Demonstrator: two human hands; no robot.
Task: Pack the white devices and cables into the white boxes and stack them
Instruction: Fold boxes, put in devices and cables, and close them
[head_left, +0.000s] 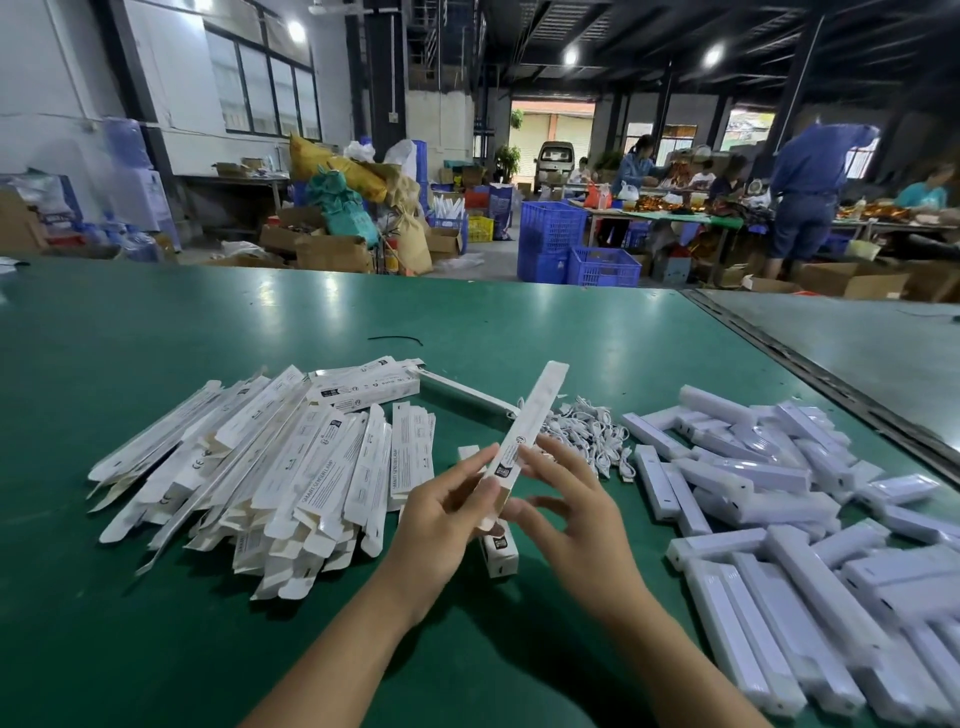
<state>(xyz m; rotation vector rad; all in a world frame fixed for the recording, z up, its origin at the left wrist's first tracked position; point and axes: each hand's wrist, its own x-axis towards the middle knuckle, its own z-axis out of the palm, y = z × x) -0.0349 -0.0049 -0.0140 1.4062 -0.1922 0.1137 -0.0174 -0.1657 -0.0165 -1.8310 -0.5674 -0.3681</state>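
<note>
The green surface is filling the lower frame. Flattened white boxes are lying heaped at centre left; white devices are lying piled at lower right, with white cables bunching between the heaps. At centre, the left hand is holding one box tilted toward upper right, its grip clamped on the lower end. The right hand is hovering just beside it, its grip apart and fingers spread.

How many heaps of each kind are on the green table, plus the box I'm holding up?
Heap of flat boxes: 1
Heap of cables: 1
Heap of white devices: 1
Held box: 1
Total: 4
</note>
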